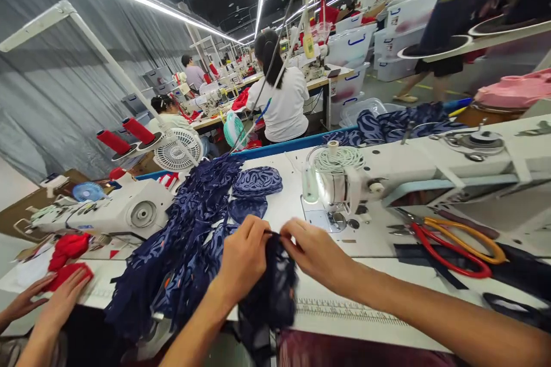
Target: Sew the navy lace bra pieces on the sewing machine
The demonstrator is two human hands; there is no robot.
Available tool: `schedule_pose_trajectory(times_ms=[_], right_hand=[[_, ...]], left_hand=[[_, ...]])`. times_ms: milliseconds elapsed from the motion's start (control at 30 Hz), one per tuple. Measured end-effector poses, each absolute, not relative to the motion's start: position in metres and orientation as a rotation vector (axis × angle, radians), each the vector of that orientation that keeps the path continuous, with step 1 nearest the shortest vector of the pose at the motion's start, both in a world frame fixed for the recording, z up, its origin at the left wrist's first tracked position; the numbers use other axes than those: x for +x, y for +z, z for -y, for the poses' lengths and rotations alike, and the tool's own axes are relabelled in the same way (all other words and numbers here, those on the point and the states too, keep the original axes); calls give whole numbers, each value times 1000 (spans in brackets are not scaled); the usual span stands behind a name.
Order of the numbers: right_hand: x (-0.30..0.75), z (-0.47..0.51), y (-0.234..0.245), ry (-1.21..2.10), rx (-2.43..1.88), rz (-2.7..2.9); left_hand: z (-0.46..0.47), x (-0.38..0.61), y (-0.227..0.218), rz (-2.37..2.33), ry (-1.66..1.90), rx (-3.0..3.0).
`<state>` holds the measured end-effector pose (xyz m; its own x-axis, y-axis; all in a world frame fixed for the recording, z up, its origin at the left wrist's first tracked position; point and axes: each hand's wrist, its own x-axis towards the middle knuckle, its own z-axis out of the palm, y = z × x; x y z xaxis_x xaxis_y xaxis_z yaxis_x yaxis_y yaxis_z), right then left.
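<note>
Between my two hands hangs a dark navy piece of patterned fabric [275, 281], its top edge pinched at both ends and its lower part drooping over the table's front edge. My left hand [246, 258] is closed on the left end of that edge. The fingers of my right hand [313, 246] pinch the right end. Just behind is the sewing machine [340, 183], its needle area lit. Left of my hands lies a big heap of navy fabric pieces [189, 241], with a stack of patterned cut pieces [257, 181] beside it.
Red-handled scissors [451, 252] and orange-handled scissors [473, 235] lie at the right. A printed ruler [344, 309] runs along the table's front. At left, a co-worker's hands [60, 298] rest on red fabric [73, 272] by another sewing machine [124, 206]. A small white fan [178, 149] stands behind.
</note>
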<state>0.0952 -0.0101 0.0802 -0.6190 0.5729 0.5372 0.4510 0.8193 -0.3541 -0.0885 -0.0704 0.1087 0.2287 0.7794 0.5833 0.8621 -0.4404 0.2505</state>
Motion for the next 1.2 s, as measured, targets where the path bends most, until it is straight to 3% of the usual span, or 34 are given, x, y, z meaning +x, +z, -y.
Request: schedule_pose_trajectory(times_ms=[100, 167, 333, 433, 733, 1200], right_hand=[[91, -8, 71, 6, -674, 2293], [106, -17, 55, -138, -568, 2311], [161, -26, 5, -296, -484, 2430], [182, -29, -5, -266, -585, 2500], [203, -32, -12, -162, -781, 2600], [208, -29, 7, -211, -635, 2341]], left_hand=[[66, -86, 124, 985, -608, -2170], [67, -72, 106, 867, -472, -2197], [52, -16, 13, 1119, -572, -2354], [38, 4, -10, 1276, -637, -2368], [17, -34, 7, 1212, -493, -2883], [-28, -27, 4, 1279, -407, -3044]])
